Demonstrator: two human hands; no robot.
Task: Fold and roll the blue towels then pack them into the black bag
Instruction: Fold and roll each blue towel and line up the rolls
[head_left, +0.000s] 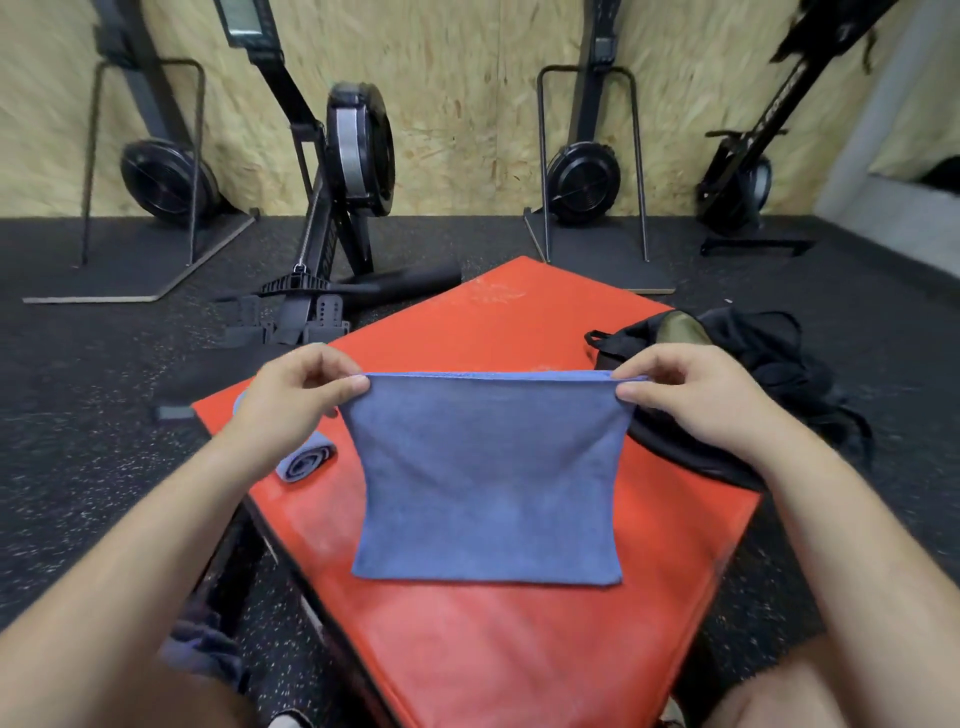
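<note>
A blue towel (488, 478) hangs stretched between my hands above the red mat (519, 649), its lower edge lying on the mat. My left hand (296, 395) pinches the towel's top left corner. My right hand (691, 389) pinches the top right corner. A rolled blue towel (304, 462) lies on the mat's left edge, partly behind my left wrist. The black bag (748, 374) sits open at the mat's right side, behind my right hand, showing an olive lining.
More blue cloth (202, 649) lies crumpled on the dark rubber floor at lower left. Rowing machines (343, 171) and black stands (587, 176) line the plywood wall beyond the mat. My knees show at the bottom corners.
</note>
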